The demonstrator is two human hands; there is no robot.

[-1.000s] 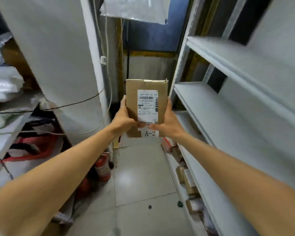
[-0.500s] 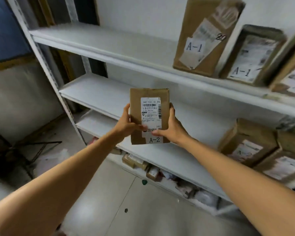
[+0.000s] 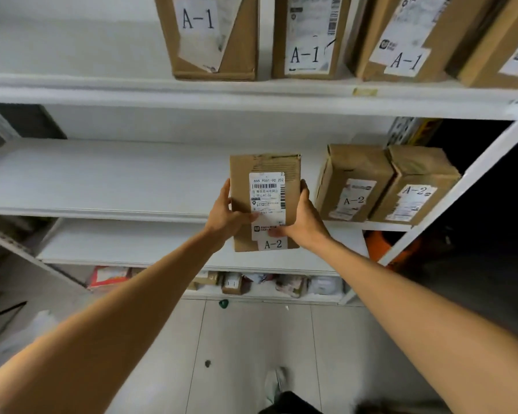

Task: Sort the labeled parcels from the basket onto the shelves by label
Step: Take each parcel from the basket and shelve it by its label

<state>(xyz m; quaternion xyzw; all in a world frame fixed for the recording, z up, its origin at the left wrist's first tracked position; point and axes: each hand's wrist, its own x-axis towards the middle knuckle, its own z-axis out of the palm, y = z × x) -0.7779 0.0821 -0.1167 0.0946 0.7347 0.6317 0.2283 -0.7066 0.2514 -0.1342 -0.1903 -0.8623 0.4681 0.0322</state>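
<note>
Parcel (image 3: 265, 201) held between fingers (image 3: 225, 192), seemingly off shelf (image 3: 102, 174).

I see the parcel (image 3: 265, 165) as plain brown cardboard, matt, dented and creased along its top edge. Its shipping label (image 3: 266, 198) is smooth white paper with a faint sheen. The two A-2 parcels (image 3: 353, 171) beside it are the same dull brown card, wrinkled at the tops, and their paper labels are slightly rumpled. The A-1 boxes (image 3: 240, 40) above look like flatter, smoother cardboard, also matt, with white paper labels. The shelf boards (image 3: 102, 174) have a smooth, matt white painted finish. I cannot tell whether metal or wood lies under the paint. The floor (image 3: 251, 339) is pale tile, smooth and lightly glossy.
</note>
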